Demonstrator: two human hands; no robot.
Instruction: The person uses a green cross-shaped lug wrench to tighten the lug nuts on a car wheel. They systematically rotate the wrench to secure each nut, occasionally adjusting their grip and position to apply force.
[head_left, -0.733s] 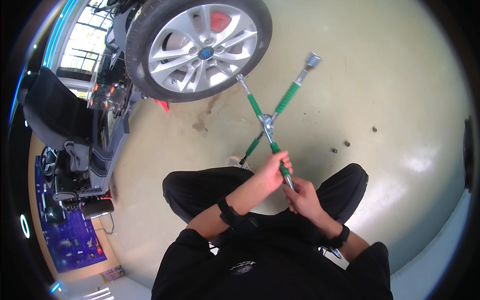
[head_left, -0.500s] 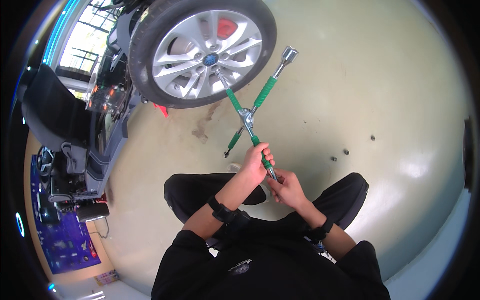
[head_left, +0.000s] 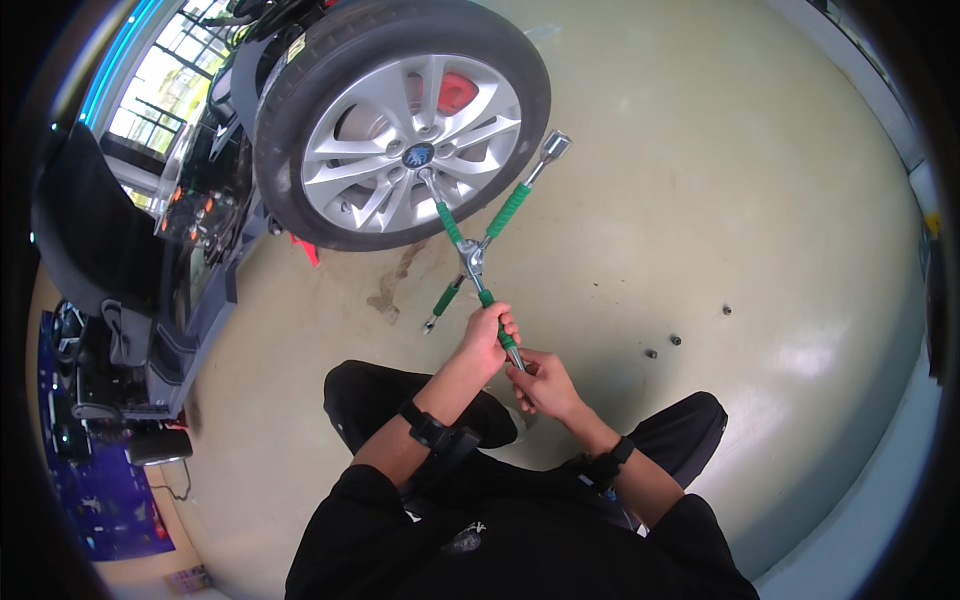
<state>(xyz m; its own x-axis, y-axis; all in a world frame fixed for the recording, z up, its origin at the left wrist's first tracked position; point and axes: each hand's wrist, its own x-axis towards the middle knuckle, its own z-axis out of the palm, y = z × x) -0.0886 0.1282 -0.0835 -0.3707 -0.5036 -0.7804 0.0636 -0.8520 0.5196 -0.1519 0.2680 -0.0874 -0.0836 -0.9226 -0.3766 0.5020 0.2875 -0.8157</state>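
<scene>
A four-way lug wrench (head_left: 472,258) with green-wrapped arms runs from my hands to a car wheel (head_left: 330,158) with silver spokes. One end of it meets the wheel just below the blue centre cap (head_left: 418,155); whether it sits on a nut is hard to see. My left hand (head_left: 488,336) is closed around the green grip of the near arm. Right behind it, my right hand (head_left: 545,385) has its fingers closed on the bare metal end of that same arm. A second arm, tipped with a large socket (head_left: 556,145), points up to the right, and another points down-left.
Three small dark lug nuts (head_left: 676,341) lie on the floor to the right. A black seat (head_left: 90,220) on a grey frame stands at the left, next to the wheel. A red piece (head_left: 306,250) shows under the tyre. My bent knees frame both hands.
The whole view has shifted, so the wheel, nuts and hands sit a little lower and further left. Both hands keep their hold on the wrench, which stays against the wheel.
</scene>
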